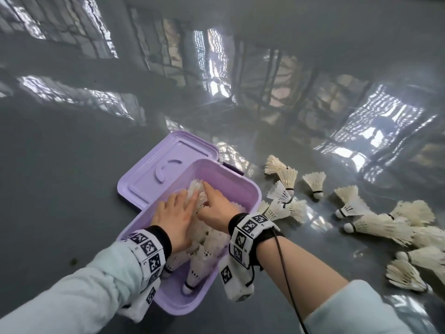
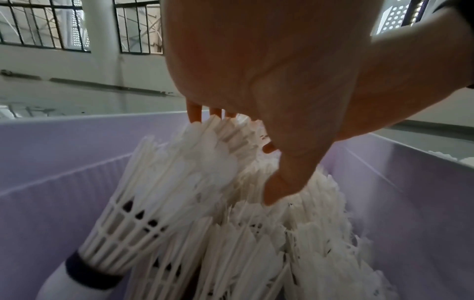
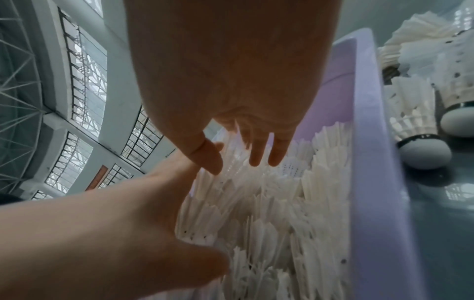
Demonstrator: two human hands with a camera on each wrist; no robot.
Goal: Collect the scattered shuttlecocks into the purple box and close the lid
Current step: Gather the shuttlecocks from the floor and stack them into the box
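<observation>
The purple box (image 1: 255, 190) sits open on the floor, holding several white shuttlecocks (image 1: 211, 242). Both hands are inside it, side by side. My left hand (image 1: 176, 218) lies flat with straight fingers pressing on the feather pile (image 2: 166, 192). Beside it, my right hand (image 1: 217, 208) also presses on the feathers (image 3: 269, 213) with straight fingers (image 3: 257, 156). Neither hand grips anything. The detached purple lid (image 1: 163, 160) lies flat behind and to the left, partly under the box. Several loose shuttlecocks (image 1: 375, 225) lie scattered on the floor to the right.
The floor (image 1: 72, 189) is glossy grey and reflects windows. A black cable (image 1: 286, 280) runs from my right wrist band along the forearm. The nearest loose shuttlecocks (image 3: 415, 113) lie right against the box's right wall (image 3: 372, 182).
</observation>
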